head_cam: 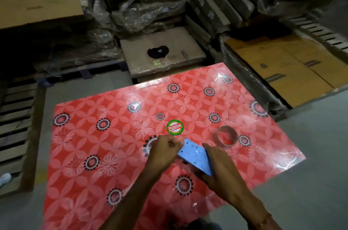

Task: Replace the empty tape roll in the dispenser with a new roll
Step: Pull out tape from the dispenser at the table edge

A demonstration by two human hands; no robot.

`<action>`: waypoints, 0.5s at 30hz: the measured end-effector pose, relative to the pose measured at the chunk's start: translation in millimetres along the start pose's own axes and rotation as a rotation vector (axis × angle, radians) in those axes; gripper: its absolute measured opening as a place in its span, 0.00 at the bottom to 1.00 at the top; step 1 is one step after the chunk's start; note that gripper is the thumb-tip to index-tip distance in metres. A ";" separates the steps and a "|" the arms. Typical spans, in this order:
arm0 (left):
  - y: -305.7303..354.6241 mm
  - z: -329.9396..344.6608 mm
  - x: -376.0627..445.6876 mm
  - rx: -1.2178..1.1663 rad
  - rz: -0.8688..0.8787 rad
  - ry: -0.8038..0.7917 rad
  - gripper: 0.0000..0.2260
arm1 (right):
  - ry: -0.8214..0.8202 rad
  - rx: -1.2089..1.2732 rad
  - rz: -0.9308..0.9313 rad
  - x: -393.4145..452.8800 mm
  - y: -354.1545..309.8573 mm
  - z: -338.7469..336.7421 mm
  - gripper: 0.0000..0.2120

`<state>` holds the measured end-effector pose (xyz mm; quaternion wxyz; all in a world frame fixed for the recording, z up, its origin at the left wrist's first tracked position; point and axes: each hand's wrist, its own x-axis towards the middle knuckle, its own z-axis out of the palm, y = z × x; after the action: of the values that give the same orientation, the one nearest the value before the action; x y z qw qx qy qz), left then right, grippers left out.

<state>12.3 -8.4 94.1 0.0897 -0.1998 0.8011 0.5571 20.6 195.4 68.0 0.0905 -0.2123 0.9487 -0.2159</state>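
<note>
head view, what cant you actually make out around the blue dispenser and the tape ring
- Blue dispenser: only one flat side shows in the head view; the right hand covers its lower end, so roller and blade are hidden.
- Left hand: fingers curled at the dispenser's edge; what they pinch is too small and blurred.
- Tape ring: whether any tape is left on it is unclear.
- Round sticker: the small rim text is unreadable.

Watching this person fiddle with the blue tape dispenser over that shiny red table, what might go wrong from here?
The blue dispenser is held in the air between both hands; if the right hand slips while the left hand works at its end, it may drop. The cardboard ring lies loose on the glossy table close by and might get knocked away.
</note>
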 end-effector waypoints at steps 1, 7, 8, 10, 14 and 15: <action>-1.4 2.1 2.1 0.103 0.065 0.026 0.12 | 0.007 -0.025 0.005 -2.0 -0.1 1.6 0.37; 13.5 10.4 7.3 0.517 0.408 0.180 0.11 | 0.051 0.064 0.128 -3.5 -8.3 -11.4 0.29; 14.9 13.5 10.5 0.518 0.444 0.170 0.12 | 0.052 0.101 0.156 -4.9 -7.0 -14.2 0.28; 13.1 22.4 16.7 0.471 0.487 0.111 0.10 | 0.054 0.138 0.226 -9.4 -2.1 -18.8 0.28; -2.6 47.3 16.8 0.311 0.456 -0.027 0.10 | 0.018 0.128 0.375 -30.5 8.1 -16.4 0.25; -7.3 52.1 14.9 0.274 0.430 -0.086 0.09 | 0.009 0.127 0.406 -38.5 10.3 -12.9 0.23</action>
<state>-2.2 34.5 63.5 0.0296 0.0131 0.8886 0.4576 47.8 225.6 78.0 0.1412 -0.0096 0.9569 -0.2537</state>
